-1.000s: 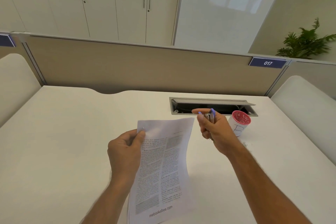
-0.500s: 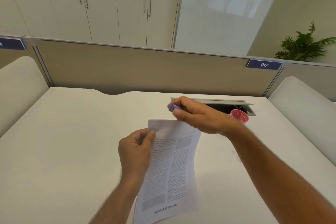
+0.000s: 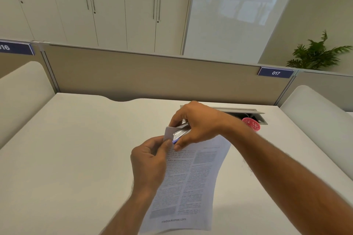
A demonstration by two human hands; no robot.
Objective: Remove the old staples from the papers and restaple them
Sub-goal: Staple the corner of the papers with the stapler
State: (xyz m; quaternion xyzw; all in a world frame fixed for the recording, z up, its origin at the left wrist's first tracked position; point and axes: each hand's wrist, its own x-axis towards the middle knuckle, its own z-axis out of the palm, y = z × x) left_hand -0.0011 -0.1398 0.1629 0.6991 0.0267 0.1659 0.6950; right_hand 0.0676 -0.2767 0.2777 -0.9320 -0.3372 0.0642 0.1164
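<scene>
A: Item one, your papers [image 3: 187,181]. Where do they lie?

B: Lifted off the counter [image 3: 76,149] and hanging toward you, held by the top left corner. That corner is folded up and back, its blank underside showing.

A: Item two, your left hand [image 3: 150,160].

B: Its grip is closed on that corner, thumb pressed against the fold.

A: Item three, your right hand [image 3: 198,126].

B: Its grip is wrapped around a small metal tool [image 3: 181,131] with a purple tip, seemingly a stapler or staple puller; you cannot tell which. The tip sits right at the folded corner, touching or nearly so.

A: Item four, other stock.

B: A red-topped cup [image 3: 251,124] beside the cable slot [image 3: 256,113], well apart from the work.

A: Progress?

B: Judged early to middle. One set is in hand and the tool is at its corner. Whether the old staple is out is hidden, and no other sets are in view.
</scene>
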